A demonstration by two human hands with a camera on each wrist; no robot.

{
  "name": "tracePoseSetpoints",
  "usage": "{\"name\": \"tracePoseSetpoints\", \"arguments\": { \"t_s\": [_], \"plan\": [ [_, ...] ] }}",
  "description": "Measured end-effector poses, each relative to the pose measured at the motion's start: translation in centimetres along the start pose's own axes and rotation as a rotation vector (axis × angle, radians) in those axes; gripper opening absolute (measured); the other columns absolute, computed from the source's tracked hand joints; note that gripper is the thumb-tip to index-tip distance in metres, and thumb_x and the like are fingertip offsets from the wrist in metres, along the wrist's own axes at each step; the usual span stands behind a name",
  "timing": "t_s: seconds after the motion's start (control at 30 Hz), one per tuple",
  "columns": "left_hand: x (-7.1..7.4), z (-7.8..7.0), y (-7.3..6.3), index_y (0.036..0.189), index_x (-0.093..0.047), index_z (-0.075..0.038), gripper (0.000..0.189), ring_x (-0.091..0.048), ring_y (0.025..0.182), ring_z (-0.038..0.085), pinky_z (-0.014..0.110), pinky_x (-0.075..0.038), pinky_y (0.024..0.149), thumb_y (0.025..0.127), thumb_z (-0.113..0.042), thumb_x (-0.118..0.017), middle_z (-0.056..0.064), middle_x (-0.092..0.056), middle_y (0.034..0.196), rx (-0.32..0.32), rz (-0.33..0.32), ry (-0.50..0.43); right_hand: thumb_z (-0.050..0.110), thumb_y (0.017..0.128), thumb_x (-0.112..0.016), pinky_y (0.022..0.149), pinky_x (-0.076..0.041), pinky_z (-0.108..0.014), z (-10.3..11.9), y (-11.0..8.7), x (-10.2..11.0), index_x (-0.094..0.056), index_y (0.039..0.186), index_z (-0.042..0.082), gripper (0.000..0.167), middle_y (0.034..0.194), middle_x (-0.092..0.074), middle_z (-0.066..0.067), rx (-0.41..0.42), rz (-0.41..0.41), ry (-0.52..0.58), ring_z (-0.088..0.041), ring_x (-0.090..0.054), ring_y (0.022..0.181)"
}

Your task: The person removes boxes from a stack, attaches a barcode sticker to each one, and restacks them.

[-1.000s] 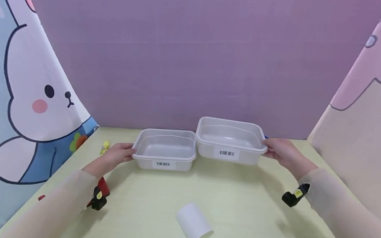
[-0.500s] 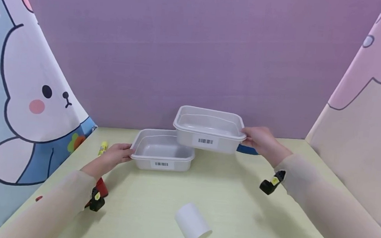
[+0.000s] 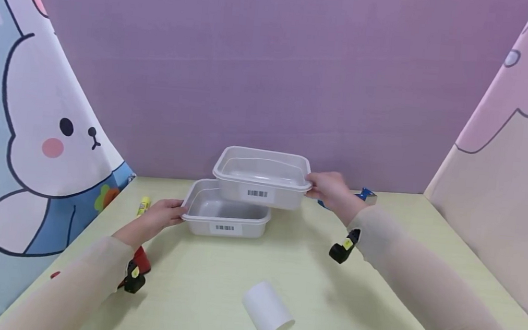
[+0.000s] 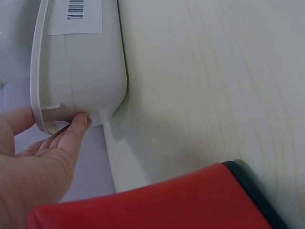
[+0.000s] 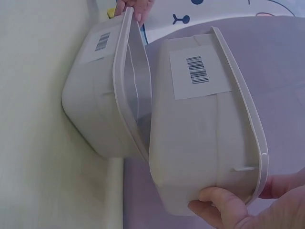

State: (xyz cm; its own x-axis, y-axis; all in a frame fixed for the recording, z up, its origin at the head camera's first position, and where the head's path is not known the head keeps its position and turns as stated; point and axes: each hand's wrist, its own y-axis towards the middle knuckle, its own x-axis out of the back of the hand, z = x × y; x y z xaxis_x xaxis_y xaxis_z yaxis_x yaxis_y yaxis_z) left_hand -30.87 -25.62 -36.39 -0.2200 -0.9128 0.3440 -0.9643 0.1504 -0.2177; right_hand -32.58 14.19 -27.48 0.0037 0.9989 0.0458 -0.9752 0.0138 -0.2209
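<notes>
My right hand point(image 3: 332, 191) grips the right end of a white plastic bin point(image 3: 284, 198) with a barcode label, holding it raised over a second one. That lower, matching bin point(image 3: 249, 230) stands on the table near the back. Pinched at its left rim are the fingers of my left hand point(image 3: 157, 218). In the right wrist view, the raised bin point(image 5: 200, 133) is tilted, overlapping the opening of the lower bin point(image 5: 93, 90). Part of the lower bin's inside is hidden behind the raised one. The left wrist view shows my left thumb and fingers on either side of the rim.
A curved white sheet point(image 3: 267, 312) lies on the front middle of the table. A yellow-capped tube point(image 3: 144, 205) and a red item with a dark edge point(image 4: 157, 200) are by my left arm. Behind my right wrist is a blue and silver object point(image 3: 367, 195).
My right hand has lifted its bin and carried it left, from beside the other bin to above it. The blue object behind has come into view. My left hand stays at its rim.
</notes>
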Motion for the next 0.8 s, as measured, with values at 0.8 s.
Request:
{"name": "tracePoseSetpoints", "arguments": {
  "t_s": [0.8],
  "plan": [
    [0.0, 0.1, -0.3, 0.149, -0.016, 0.011, 0.06, -0.034, 0.14, 0.041, 0.046, -0.035, 0.114, 0.105, -0.022, -0.04, 0.031, -0.025, 0.154, -0.02, 0.026, -0.006, 0.002, 0.093, -0.055, 0.093, -0.056, -0.04, -1.1, 0.7, -7.7, -0.051, 0.128, -0.011, 0.037, 0.125, -0.06, -0.025, 0.008, -0.006, 0.017, -0.033, -0.063, 0.113]
  ]
}}
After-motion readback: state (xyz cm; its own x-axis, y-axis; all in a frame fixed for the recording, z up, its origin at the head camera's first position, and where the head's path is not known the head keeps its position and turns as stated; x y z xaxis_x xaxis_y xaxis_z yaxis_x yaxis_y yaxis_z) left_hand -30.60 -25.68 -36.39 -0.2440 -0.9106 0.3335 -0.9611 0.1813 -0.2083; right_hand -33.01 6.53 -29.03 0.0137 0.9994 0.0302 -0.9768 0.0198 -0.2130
